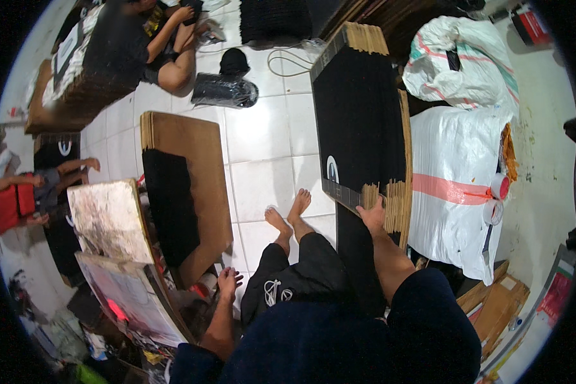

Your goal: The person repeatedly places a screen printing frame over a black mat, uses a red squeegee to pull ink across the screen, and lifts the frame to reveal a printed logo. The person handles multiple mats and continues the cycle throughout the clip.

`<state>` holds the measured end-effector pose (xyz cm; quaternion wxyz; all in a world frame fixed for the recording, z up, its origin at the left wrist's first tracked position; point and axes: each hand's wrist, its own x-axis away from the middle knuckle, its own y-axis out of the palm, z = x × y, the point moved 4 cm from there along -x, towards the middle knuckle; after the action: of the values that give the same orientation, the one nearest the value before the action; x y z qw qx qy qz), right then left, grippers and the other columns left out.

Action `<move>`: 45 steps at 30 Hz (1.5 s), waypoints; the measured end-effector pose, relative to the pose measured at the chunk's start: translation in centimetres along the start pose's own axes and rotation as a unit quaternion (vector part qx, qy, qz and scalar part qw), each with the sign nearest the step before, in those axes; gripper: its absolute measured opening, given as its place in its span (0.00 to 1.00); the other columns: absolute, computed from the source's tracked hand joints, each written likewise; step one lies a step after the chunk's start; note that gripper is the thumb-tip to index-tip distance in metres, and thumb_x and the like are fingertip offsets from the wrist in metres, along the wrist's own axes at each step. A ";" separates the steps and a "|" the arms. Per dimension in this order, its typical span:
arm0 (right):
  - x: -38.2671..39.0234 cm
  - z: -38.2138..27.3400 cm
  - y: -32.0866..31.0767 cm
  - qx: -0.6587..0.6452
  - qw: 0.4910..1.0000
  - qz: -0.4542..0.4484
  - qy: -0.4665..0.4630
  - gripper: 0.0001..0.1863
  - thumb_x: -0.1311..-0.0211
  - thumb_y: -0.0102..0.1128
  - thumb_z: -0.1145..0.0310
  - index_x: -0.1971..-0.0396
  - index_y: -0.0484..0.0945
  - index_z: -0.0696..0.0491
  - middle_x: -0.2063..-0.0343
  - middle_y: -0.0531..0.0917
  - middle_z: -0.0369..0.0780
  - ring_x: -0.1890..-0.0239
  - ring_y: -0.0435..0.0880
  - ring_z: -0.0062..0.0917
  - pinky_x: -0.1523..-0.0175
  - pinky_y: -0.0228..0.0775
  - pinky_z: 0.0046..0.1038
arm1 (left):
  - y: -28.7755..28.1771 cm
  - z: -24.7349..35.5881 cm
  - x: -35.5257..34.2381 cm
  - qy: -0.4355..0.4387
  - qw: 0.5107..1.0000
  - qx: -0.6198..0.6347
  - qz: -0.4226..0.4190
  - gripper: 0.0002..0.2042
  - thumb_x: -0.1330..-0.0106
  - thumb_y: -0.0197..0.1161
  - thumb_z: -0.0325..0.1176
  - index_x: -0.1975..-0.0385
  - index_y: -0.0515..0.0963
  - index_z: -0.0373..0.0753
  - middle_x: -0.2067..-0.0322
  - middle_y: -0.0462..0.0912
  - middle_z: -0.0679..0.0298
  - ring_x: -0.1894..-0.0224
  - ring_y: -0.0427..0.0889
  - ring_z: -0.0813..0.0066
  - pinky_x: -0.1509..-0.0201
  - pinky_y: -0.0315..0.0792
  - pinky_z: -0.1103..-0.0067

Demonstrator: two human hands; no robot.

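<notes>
My right hand [372, 216] is at the near end of a tall stack of brown boards covered in black cloth [352, 115]. Its thumb and fingers close on the board edges, though part of the grip is hidden. A white arch-shaped print [332, 169] shows on the cloth just beyond that hand. Low at my left side, my left hand [229, 281] holds nothing, its fingers loosely bent and apart. It is nearest to a second stack of brown boards [205, 192], which has black cloth [168, 205] over its left part.
Stained flat panels [109, 217] lean at the left. White sacks [454, 173] stand along the right wall, with tape rolls [496, 198] beside them. A black plastic-wrapped bundle [224, 91] lies on the tiled floor [256, 134]. Two other people sit at the upper left and far left.
</notes>
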<state>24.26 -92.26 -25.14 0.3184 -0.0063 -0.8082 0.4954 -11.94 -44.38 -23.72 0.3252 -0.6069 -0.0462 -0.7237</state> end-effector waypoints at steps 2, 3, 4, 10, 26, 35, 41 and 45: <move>0.1 -0.3 0.6 0.038 0.999 0.007 -0.007 0.49 0.57 0.82 0.55 0.39 0.64 0.62 0.51 0.82 0.62 0.46 0.81 0.57 0.39 0.74 0.47 | -0.3 -0.9 -0.7 0.044 0.998 -0.042 -0.014 0.22 0.24 0.58 0.42 0.38 0.69 0.36 0.51 0.83 0.53 0.55 0.88 0.60 0.57 0.81 0.65; 0.2 -0.7 1.0 0.023 0.999 0.010 -0.025 0.49 0.57 0.82 0.55 0.39 0.64 0.61 0.52 0.83 0.61 0.47 0.82 0.56 0.40 0.75 0.46 | -0.3 -1.0 -1.1 0.051 0.995 -0.076 -0.024 0.22 0.24 0.58 0.42 0.38 0.70 0.36 0.51 0.83 0.53 0.55 0.88 0.60 0.57 0.81 0.65; 0.8 -1.3 2.2 0.021 0.999 0.012 -0.028 0.49 0.58 0.82 0.55 0.39 0.64 0.60 0.52 0.83 0.60 0.48 0.83 0.55 0.41 0.75 0.46 | -0.5 -1.0 -1.2 0.071 0.992 -0.098 -0.031 0.22 0.24 0.58 0.41 0.36 0.69 0.34 0.51 0.83 0.52 0.56 0.88 0.60 0.57 0.81 0.66; 6.2 -6.7 10.1 0.015 1.000 0.006 0.009 0.47 0.58 0.81 0.54 0.39 0.65 0.55 0.57 0.85 0.58 0.52 0.86 0.54 0.44 0.78 0.48 | -0.7 -0.2 -1.5 0.086 0.994 -0.045 -0.046 0.22 0.24 0.58 0.39 0.36 0.69 0.33 0.50 0.84 0.51 0.55 0.88 0.61 0.56 0.81 0.67; 10.8 -14.1 15.3 0.020 0.995 -0.078 0.063 0.51 0.59 0.84 0.48 0.39 0.65 0.58 0.51 0.84 0.55 0.48 0.84 0.49 0.40 0.76 0.41 | 19.6 4.2 -3.3 -0.032 0.966 0.203 -0.156 0.24 0.24 0.59 0.49 0.43 0.73 0.34 0.62 0.82 0.57 0.65 0.85 0.68 0.60 0.82 0.75; -13.8 -24.1 -3.3 0.088 0.983 -0.113 -0.111 0.41 0.46 0.77 0.44 0.47 0.75 0.64 0.66 0.88 0.49 0.63 0.89 0.37 0.56 0.81 0.35 | 33.0 6.8 -3.8 -0.235 0.849 0.403 -0.248 0.32 0.27 0.57 0.61 0.39 0.75 0.36 0.44 0.82 0.51 0.46 0.85 0.52 0.41 0.78 0.52; -26.2 -32.8 -3.6 -0.081 0.993 -0.074 0.049 0.71 0.58 0.83 0.40 0.28 0.47 0.68 0.30 0.63 0.59 0.30 0.68 0.47 0.25 0.59 0.40 | 33.4 7.0 -1.4 -0.279 0.909 0.305 -0.061 0.36 0.37 0.71 0.56 0.39 0.75 0.32 0.44 0.82 0.46 0.50 0.86 0.52 0.48 0.82 0.59; -26.4 -32.8 -1.3 -0.014 0.998 -0.007 0.062 0.75 0.60 0.87 0.53 0.25 0.34 0.61 0.30 0.62 0.59 0.30 0.67 0.49 0.24 0.59 0.43 | 34.1 6.1 -3.0 -0.253 0.940 0.227 0.014 0.43 0.42 0.73 0.60 0.39 0.74 0.26 0.44 0.81 0.44 0.48 0.85 0.53 0.48 0.80 0.62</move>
<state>62.78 -75.34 -27.41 0.3718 -0.0356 -0.7935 0.4804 11.36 -67.04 -36.07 0.4425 -0.6805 -0.2815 -0.5118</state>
